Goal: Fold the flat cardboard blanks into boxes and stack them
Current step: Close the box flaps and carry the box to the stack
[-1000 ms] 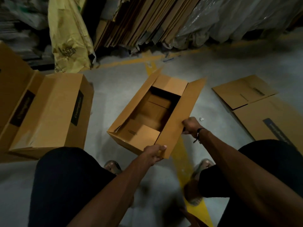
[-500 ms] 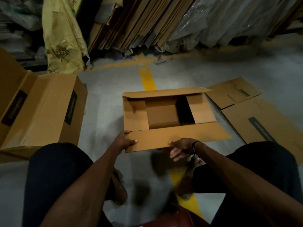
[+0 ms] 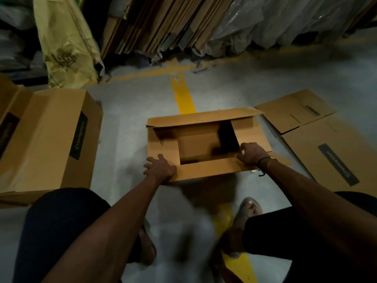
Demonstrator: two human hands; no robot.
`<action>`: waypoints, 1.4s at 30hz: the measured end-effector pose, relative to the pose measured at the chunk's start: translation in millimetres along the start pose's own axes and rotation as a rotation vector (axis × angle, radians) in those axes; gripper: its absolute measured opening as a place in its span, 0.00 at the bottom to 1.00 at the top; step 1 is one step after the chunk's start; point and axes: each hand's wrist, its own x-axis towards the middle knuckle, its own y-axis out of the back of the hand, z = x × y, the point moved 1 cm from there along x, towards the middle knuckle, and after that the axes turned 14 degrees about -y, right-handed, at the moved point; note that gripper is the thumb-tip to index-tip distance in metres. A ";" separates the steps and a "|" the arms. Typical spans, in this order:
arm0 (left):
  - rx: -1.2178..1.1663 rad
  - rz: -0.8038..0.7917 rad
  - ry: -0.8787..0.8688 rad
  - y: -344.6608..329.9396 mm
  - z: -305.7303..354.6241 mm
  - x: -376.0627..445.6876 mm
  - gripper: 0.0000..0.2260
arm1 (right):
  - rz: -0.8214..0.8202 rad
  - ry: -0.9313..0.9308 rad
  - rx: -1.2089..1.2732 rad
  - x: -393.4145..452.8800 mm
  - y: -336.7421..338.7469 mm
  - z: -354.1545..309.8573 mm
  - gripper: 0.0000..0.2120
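Note:
A brown cardboard box (image 3: 163,142) stands on the floor in front of me, its top partly covered. Both short end flaps are folded in, and the near long flap (image 3: 206,169) lies across the opening. The far long flap (image 3: 202,118) still stands out. My left hand (image 3: 160,167) presses flat on the near flap's left corner, fingers spread. My right hand (image 3: 252,153) grips the right end of that flap, fingers curled over its edge. Finished boxes (image 3: 51,137) lie stacked on their sides at my left. Flat blanks (image 3: 326,144) lie on the floor at my right.
Sheets of cardboard (image 3: 163,23) lean upright against the back, beside a yellow-green sack (image 3: 65,41) and plastic-wrapped bundles (image 3: 275,21). A yellow line (image 3: 183,94) runs along the grey floor under the box. My knees and sandalled feet (image 3: 247,207) are at the bottom.
The box was turned from a diagonal to square in front of me. Both hands moved onto the near long flap and pushed it down over the opening.

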 end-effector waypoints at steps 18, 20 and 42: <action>0.038 0.211 0.249 -39.5 12.6 73.0 0.65 | 0.206 -0.390 0.043 103.8 -48.9 7.6 0.47; 0.001 0.220 0.230 -36.5 13.8 70.0 0.64 | 0.213 -0.337 0.040 102.5 -44.3 13.7 0.40; -0.815 0.404 -0.149 61.8 -61.7 -19.5 0.27 | 0.175 -0.078 0.661 7.4 37.7 58.8 0.21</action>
